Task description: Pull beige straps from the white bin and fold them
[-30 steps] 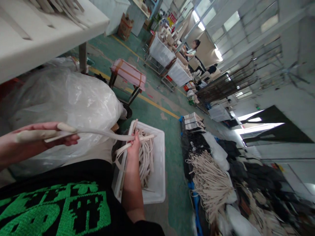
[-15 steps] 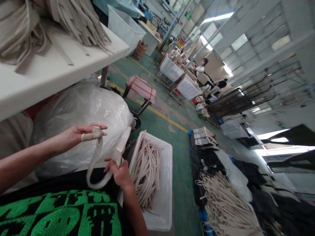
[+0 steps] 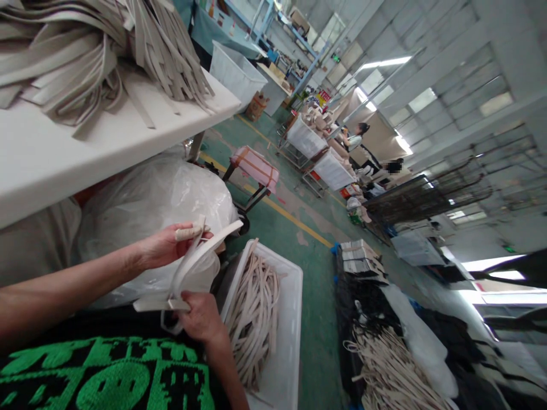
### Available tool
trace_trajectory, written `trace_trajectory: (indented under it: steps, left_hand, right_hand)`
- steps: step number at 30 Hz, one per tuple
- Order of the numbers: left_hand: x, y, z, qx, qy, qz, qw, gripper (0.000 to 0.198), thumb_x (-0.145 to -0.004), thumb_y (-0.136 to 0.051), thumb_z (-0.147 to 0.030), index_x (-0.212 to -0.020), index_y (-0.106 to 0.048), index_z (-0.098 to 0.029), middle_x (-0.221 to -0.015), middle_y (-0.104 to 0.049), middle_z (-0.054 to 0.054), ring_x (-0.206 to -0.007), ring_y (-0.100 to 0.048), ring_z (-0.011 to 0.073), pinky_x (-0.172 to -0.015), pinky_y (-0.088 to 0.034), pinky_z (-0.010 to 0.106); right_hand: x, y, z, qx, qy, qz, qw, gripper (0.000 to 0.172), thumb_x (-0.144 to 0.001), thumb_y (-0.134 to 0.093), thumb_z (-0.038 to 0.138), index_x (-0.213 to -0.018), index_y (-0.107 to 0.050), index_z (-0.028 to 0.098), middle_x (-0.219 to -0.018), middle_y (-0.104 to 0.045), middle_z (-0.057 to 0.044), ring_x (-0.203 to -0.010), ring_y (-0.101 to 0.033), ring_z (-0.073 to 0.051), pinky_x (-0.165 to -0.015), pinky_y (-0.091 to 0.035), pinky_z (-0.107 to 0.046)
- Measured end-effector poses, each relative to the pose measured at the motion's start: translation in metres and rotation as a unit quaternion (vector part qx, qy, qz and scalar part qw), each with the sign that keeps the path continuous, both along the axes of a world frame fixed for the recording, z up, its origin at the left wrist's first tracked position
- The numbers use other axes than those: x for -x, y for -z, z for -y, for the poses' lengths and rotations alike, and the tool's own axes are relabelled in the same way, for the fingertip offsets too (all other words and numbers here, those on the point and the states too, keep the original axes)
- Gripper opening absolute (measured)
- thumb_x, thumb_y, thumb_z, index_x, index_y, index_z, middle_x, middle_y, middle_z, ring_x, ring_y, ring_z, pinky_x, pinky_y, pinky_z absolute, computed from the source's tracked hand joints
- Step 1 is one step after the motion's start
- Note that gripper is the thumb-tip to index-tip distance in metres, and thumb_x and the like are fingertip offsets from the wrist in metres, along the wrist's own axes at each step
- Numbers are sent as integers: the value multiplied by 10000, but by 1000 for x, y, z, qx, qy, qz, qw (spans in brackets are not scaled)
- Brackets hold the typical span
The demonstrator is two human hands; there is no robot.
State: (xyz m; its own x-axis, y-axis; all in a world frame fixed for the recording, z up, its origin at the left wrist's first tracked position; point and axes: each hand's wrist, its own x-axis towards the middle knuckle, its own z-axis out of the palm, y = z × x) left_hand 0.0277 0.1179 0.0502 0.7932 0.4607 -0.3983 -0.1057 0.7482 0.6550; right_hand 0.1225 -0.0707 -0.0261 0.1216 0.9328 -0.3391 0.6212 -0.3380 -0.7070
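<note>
Cream strap (image 3: 199,256) loops between your hands, up beside the left grip and down to the right. Your left grip (image 3: 171,247) is narrow, holding the strap's upper part against the fingers. Your right grip (image 3: 200,318) is closed on its lower part. Just right of the right grip sits a white plastic crate (image 3: 296,319) full of loose straps (image 3: 252,310). Behind the left grip bulges a clear plastic bag (image 3: 158,213). Farther past it, bundled straps (image 3: 98,51) lie on a white tabletop (image 3: 51,171). Below both grips shows your black shirt (image 3: 106,376) with green print.
</note>
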Motion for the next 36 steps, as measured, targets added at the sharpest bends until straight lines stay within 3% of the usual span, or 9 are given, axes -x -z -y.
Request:
trace_trajectory:
  steps: [6, 10, 16, 22, 25, 27, 31, 33, 36]
  left_hand:
    - [10, -9, 1, -15, 126, 16, 992, 675, -510, -1030, -509, -1055, -852, -153, -1095, -830, 134, -918, -747, 283, -908, -573, 366]
    - [16, 1, -9, 26, 59, 8, 998, 607, -406, -1047, -536, -875, -848, -206, -1164, -824, 98, -846, -744, 256, -901, -593, 394]
    - [11, 6, -14, 29, -10, 32, 999, 448, -555, -993, -497, -895, -837, -250, -1348, -758, 63, -1135, -722, 299, -969, -593, 371]
    - [5, 3, -17, -106, -115, -36, 987, 403, -571, -988, -444, -775, -759, -183, -866, -755, 57, -662, -626, 152, -625, -560, 265]
    - [10, -2, -22, -273, -45, -66, 959, 464, -671, -908, -574, -794, -749, -156, -724, -680, 32, -583, -543, 131, -529, -475, 239]
    - [13, -3, -22, -355, 3, -72, 932, 533, -775, -828, -578, -1102, -769, -161, -714, -673, 11, -577, -544, 137, -523, -460, 236]
    - [14, 2, -11, -451, 74, -61, 887, 959, -886, -727, -508, -1681, -289, -196, -735, -688, -27, -557, -555, 137, -545, -465, 232]
    - [12, 5, -2, -471, 114, -55, 873, 932, -907, -695, -503, -1676, -275, -186, -718, -689, -31, -545, -561, 139, -551, -465, 234]
    - [9, 6, 7, -466, 179, -51, 865, 598, -912, -661, -511, -1394, -576, -167, -714, -697, -10, -547, -582, 151, -557, -476, 251]
  right_hand:
    - [1, 3, -5, -9, -28, -34, 999, 101, -865, -732, 291, -920, -815, 273, -874, -810, 8, -917, -739, -209, -815, -510, -247]
    - [-2, 0, 1, -33, 1, -173, 984, 343, -1002, -576, 483, -940, -810, 240, -723, -748, 11, -730, -695, -174, -771, -523, -251]
    - [-3, 2, 9, -12, 43, -266, 963, 583, -979, -509, 700, -874, -788, 199, -622, -664, 7, -603, -613, -144, -664, -493, -228]
    - [0, 15, 9, -50, 74, -214, 973, 480, -999, -562, 595, -856, -806, 207, -731, -739, -6, -707, -664, -162, -752, -531, -258]
    - [-3, 18, 5, -98, 176, -203, 958, 538, -958, -589, 677, -981, -812, 188, -846, -770, -36, -676, -642, -157, -671, -537, -262]
    - [-8, 13, -2, -124, 251, -223, 934, 632, -913, -601, 743, -1125, -786, 176, -827, -760, -39, -595, -595, -141, -548, -505, -244]
    - [-23, -12, -22, -207, 312, -279, 884, 762, -814, -676, 787, -1229, -731, 151, -655, -672, 3, -514, -542, -124, -452, -448, -223]
    - [-30, -27, -32, -233, 309, -303, 871, 760, -776, -736, 756, -1239, -724, 153, -588, -617, 41, -466, -504, -108, -438, -432, -222]
    - [-36, -44, -44, -245, 312, -300, 868, 630, -752, -804, 667, -1131, -756, 165, -546, -567, 67, -450, -494, -100, -450, -438, -225]
